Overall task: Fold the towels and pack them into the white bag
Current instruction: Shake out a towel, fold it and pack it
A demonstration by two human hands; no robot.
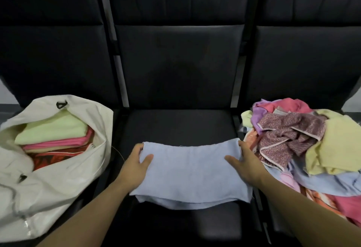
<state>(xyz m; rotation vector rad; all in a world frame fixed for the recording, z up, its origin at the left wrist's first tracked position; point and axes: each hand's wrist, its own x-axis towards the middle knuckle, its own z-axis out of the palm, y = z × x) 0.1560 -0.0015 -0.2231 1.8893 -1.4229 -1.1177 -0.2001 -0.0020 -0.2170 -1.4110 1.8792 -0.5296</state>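
While 2 hands pinch 1 blue towel, 1 bag sits nearby.

Two bare forearms, no sleeves visible; left hand, right hand ungloved, no jewellery seen

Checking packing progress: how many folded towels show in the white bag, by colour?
Visible in the white bag:
Light green towel: 1
Pink towel: 1
Red patterned towel: 1
Total: 3 visible; any beneath are hidden.
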